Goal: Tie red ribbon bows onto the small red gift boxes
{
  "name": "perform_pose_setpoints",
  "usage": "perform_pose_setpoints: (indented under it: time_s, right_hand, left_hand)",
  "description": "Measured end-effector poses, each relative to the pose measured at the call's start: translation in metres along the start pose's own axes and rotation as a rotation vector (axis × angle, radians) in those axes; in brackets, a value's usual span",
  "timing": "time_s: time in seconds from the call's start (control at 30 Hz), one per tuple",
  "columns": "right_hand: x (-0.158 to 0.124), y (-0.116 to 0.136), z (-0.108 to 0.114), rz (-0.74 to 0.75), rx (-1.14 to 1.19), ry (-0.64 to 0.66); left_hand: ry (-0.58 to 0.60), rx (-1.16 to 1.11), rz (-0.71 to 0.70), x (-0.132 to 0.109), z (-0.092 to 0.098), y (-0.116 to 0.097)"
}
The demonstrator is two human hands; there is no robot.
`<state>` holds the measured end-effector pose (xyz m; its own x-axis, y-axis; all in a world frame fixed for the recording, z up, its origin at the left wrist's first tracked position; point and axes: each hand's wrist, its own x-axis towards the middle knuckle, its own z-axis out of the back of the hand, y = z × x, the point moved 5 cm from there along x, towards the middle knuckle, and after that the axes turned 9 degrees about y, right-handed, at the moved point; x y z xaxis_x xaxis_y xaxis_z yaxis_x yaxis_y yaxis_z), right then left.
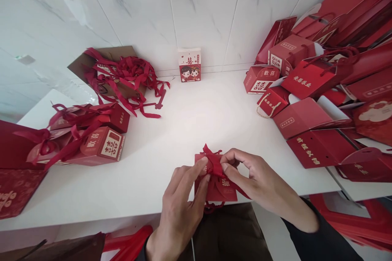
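A red gift box point(228, 195) with gold lettering lies at the table's front edge, and a red cord shows at its near side. Across its top runs a dark red ribbon point(217, 165), looped in the middle with one end sticking up. My left hand point(185, 195) pinches the ribbon from the left, its fingertips against the box top. From the right, my right hand point(245, 169) grips the ribbon between thumb and curled fingers. A ribbon tail trails out under the right hand.
On the left stand ribbon-tied red boxes point(104, 147); behind them, a brown box point(122, 53) spills red ribbons point(134, 71). A small box with cartoon figures point(190, 69) stands by the tiled wall. Many red boxes point(309, 118) crowd the right. Red stools show below the white table point(153, 187).
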<state>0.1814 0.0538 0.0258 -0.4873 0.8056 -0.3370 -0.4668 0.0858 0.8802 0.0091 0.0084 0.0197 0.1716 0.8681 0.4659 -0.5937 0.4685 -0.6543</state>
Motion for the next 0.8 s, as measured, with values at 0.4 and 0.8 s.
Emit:
perform_pose_setpoints:
  time_s: [0.4, 0.8]
  right_hand:
    - [0.0, -0.002, 0.01, 0.013, -0.124, -0.135]
    - [-0.001, -0.005, 0.01, 0.019, -0.112, -0.115]
  left_hand:
    - [0.159, 0.039, 0.171, -0.005, 0.006, 0.008]
    - [0.249, -0.006, 0.242, -0.007, 0.009, 0.003]
